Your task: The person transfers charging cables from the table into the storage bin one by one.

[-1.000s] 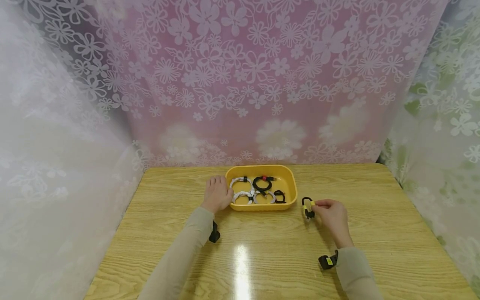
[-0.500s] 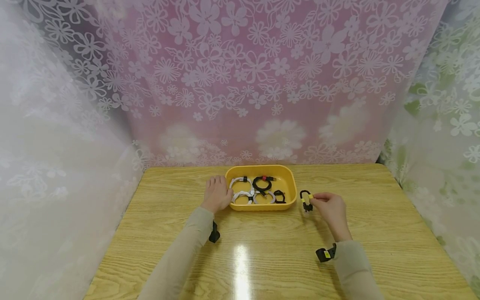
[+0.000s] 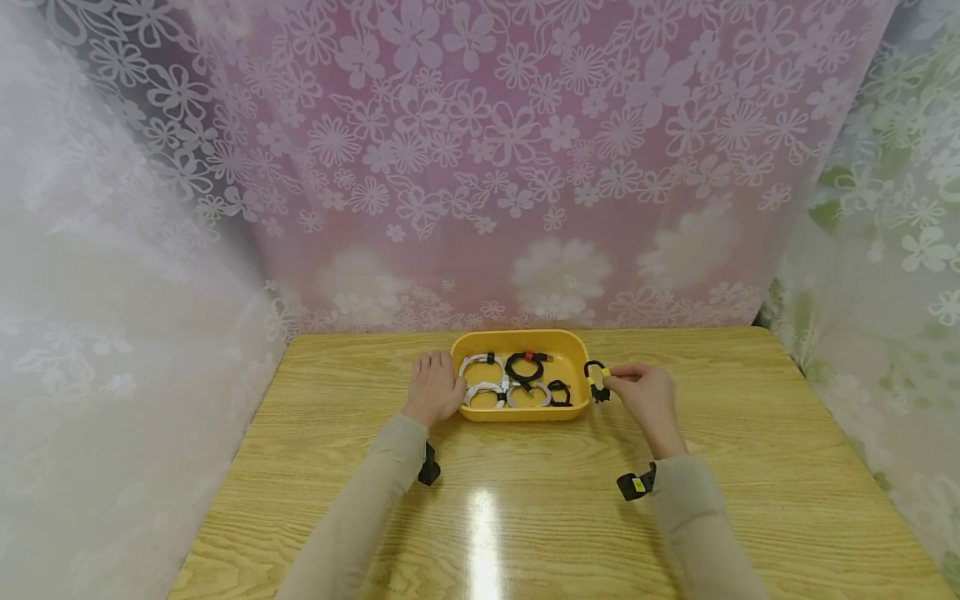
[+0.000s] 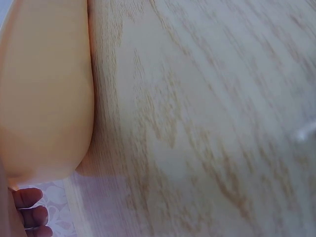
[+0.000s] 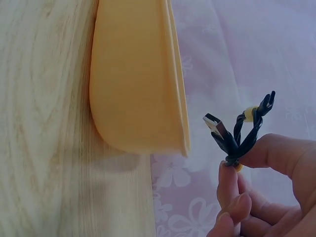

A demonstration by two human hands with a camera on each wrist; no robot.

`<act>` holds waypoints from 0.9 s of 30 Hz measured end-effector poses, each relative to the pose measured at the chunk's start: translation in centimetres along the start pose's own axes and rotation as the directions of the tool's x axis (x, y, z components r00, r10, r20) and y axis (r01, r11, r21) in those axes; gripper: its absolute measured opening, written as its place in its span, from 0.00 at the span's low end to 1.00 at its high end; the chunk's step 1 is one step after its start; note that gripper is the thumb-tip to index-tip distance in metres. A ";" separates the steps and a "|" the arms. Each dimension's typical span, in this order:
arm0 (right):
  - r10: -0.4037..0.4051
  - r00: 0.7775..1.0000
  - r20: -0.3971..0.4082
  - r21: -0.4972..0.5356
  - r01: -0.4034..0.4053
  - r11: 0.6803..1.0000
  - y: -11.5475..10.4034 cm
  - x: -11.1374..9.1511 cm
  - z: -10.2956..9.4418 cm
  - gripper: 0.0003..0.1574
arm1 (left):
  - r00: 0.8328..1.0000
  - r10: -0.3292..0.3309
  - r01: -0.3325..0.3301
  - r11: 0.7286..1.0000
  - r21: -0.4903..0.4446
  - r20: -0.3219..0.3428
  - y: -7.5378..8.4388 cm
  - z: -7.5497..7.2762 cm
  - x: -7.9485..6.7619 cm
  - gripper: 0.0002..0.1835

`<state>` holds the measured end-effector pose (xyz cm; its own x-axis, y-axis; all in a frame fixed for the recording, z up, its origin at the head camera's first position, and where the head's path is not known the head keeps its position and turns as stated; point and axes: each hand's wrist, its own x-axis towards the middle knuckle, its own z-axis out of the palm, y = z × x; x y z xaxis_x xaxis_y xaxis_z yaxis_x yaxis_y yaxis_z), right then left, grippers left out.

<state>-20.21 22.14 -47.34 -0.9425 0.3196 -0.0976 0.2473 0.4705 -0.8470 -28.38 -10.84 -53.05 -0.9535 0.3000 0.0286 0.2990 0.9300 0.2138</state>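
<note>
A yellow plastic bin point(image 3: 525, 414) with coiled cables in it stands near the table's back edge. My left hand point(image 3: 435, 389) holds the bin's left end, thumb at the rim; in the left wrist view its fingers point(image 4: 33, 216) point down outside the end wall. My right hand point(image 3: 643, 402) pinches a short black USB cable point(image 3: 597, 385), bent into a loop with yellow bands, just off the bin's right end. Its metal plug point(image 5: 213, 123) and a smaller black connector point(image 5: 267, 102) stick up from the pinch in the right wrist view.
Inside the bin lie white coiled cables point(image 3: 482, 358), a black cable with a red tie point(image 3: 525, 367), a grey cable point(image 3: 529, 406) and a small black coil point(image 3: 560, 393). A flowered curtain point(image 3: 517, 208) hangs behind the wooden table point(image 3: 555, 517).
My right hand has moved left and farther back, bringing the looped USB cable up to the bin's right rim. The left hand and the bin have stayed put.
</note>
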 end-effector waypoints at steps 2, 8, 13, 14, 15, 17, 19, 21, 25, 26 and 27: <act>0.000 1.000 0.003 -0.008 0.000 1.000 -0.3 0.2 0.2 0.21 | 1.000 0.000 0.000 1.000 0.001 0.002 0.0 0.0 0.0 0.13; -0.019 1.000 0.008 -0.025 0.020 1.000 -1.1 0.9 0.8 0.21 | 1.000 0.010 -0.010 1.000 -0.008 -0.015 0.1 -0.1 -0.1 0.12; -0.025 1.000 -0.002 -0.020 0.025 0.999 -1.6 1.7 1.3 0.20 | 1.000 0.012 -0.012 1.000 -0.003 -0.019 0.0 -0.1 -0.1 0.12; -0.023 1.000 -0.002 -0.014 0.023 1.000 -1.7 1.9 1.5 0.20 | 1.000 0.012 -0.012 1.000 -0.004 -0.018 0.0 0.0 -0.1 0.13; -0.022 1.000 -0.002 -0.007 0.022 1.000 -1.9 2.0 1.6 0.20 | 1.000 0.011 -0.011 1.000 0.000 -0.015 0.0 0.0 -0.1 0.13; -0.017 1.000 0.000 -0.005 0.017 1.000 -2.1 2.3 1.8 0.20 | 1.000 0.010 -0.010 1.000 0.006 -0.009 -0.1 0.1 0.0 0.14; -0.011 1.000 0.002 -0.008 0.011 1.000 -2.3 2.6 2.1 0.20 | 1.000 0.009 -0.009 1.000 0.005 -0.007 -0.1 0.1 0.0 0.14; -0.011 1.000 0.001 -0.017 0.011 1.000 -2.5 2.8 2.3 0.19 | 1.000 0.009 -0.009 1.000 0.007 -0.004 -0.1 0.0 0.0 0.14; 0.002 1.000 0.010 -0.034 -0.002 0.999 -2.6 3.2 2.8 0.18 | 1.000 0.011 -0.011 1.000 0.003 -0.006 -0.1 0.0 -0.1 0.13; 0.010 1.000 0.013 -0.038 -0.009 0.999 -2.7 3.4 2.9 0.18 | 1.000 0.011 -0.011 1.000 0.003 -0.007 -0.1 0.0 0.0 0.13; 0.019 1.000 0.014 -0.044 -0.019 0.999 -2.7 3.5 3.0 0.18 | 1.000 0.010 -0.010 1.000 0.004 -0.006 -0.1 0.0 0.0 0.13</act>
<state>-24.80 19.53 -46.90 -0.9407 0.3169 -0.1215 0.2745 0.5002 -0.8213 -28.39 -10.95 -53.12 -0.9507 0.3079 0.0366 0.3085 0.9278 0.2097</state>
